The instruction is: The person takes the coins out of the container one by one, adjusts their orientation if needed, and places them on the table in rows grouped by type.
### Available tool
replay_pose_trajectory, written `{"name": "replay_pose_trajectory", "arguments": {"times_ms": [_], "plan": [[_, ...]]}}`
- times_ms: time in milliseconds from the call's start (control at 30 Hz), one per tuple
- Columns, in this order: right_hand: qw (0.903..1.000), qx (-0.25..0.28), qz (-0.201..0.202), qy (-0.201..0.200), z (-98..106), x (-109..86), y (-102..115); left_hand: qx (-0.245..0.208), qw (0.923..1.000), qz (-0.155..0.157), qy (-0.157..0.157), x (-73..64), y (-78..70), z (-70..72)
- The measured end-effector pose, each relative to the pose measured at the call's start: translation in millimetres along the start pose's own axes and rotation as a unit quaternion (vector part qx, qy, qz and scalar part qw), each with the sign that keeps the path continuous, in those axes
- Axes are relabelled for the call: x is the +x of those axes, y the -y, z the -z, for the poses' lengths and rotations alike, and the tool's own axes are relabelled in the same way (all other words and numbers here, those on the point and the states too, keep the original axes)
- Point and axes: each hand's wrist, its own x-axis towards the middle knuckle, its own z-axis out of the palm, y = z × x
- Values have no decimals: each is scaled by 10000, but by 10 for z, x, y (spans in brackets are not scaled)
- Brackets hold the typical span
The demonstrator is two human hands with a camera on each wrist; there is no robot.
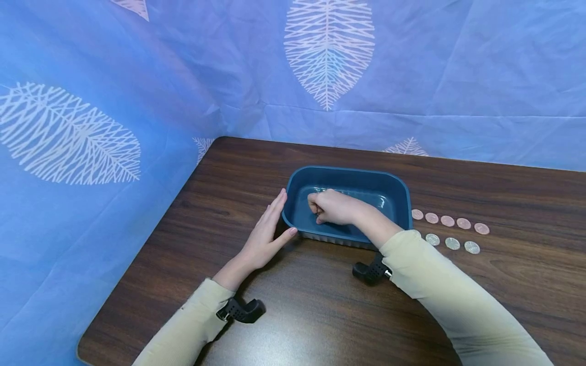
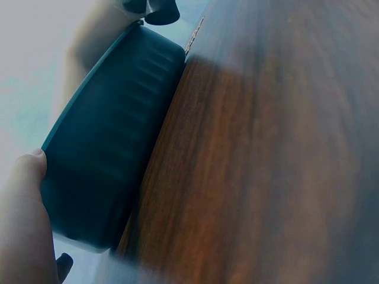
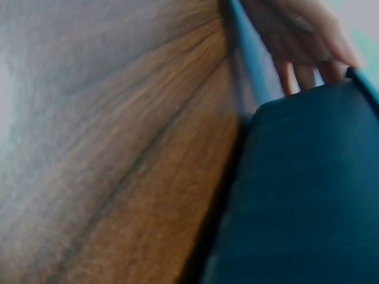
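A dark blue rectangular plastic bin with ribbed sides stands on the wooden table. My left hand lies along its left end, fingers straight and thumb spread at the near corner. In the left wrist view, the left thumb touches the bin's rim. Over the near wall reaches my right hand, down inside the bin with its fingers curled toward the thumb. I cannot tell whether anything sits between those fingertips. Just right of the bin lie a row of copper-pink coins and a row of silver coins.
The brown wood-grain table has a rounded left edge. Blue cloth with white leaf prints hangs behind it and at the left. Each wrist wears a black camera band. The right sleeve passes close to the silver coins.
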Motion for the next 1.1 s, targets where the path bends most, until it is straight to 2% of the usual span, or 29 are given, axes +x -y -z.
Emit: {"name": "replay_pose_trajectory", "arguments": {"times_ms": [233, 467, 567, 700, 900, 967, 1100], "plan": [[9982, 145, 447, -361, 89, -233, -38, 11, 10000, 49, 10, -7, 3, -2], [9967, 29, 224, -774, 198, -553, -121, 50, 10000, -32, -37, -11, 14, -7], [9936, -91, 201, -1108, 246, -708, -149, 63, 9999, -60, -53, -6, 20, -10], [9864, -284, 262, -1599, 301, -947, -204, 90, 9999, -74, -53, -4, 19, -12], [9730, -545, 233, -2232, 346, -1406, -343, 129, 9999, -78, -68, -4, 14, -5], [9665, -726, 137, -2458, 353, -1570, -391, 130, 9999, -83, -78, -2, 17, -4], [9511, -936, -362, -2921, 371, -1914, -456, 163, 9998, -105, -77, -2, 24, 1]]}}
